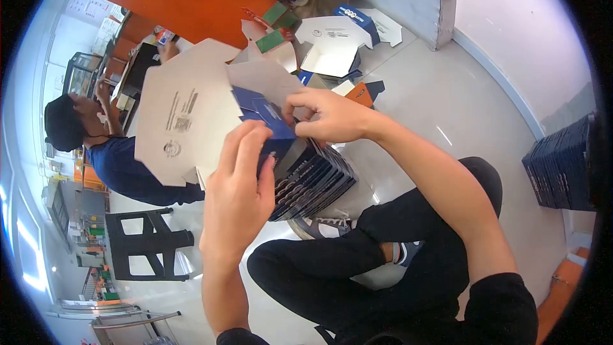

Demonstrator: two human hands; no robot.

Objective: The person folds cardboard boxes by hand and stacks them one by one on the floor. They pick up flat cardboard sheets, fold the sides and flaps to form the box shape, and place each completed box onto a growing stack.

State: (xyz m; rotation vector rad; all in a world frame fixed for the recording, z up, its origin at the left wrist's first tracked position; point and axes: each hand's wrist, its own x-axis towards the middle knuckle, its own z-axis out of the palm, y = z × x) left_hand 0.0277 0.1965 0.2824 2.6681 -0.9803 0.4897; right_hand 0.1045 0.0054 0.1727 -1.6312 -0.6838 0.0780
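A partly folded cardboard box (pixel 185 112) is up in front of me, with a large pale flap bearing printed text and a blue outer side. My left hand (pixel 239 182) is closed on its near blue edge, thumb and fingers pinching the card. On the other side my right hand (pixel 335 115) has its fingers curled around the blue corner, pressing the panel there; the fingertips are partly hidden. Directly below the box stands a stack of flat dark blue box blanks (pixel 316 179).
Several opened and folded boxes (pixel 332 57) lie on the floor ahead, beside an orange panel (pixel 198 0). Another stack of dark blanks (pixel 559 166) stands by the right wall. At left are a co-worker in dark clothes (pixel 128 172) and a black step stool (pixel 147 243).
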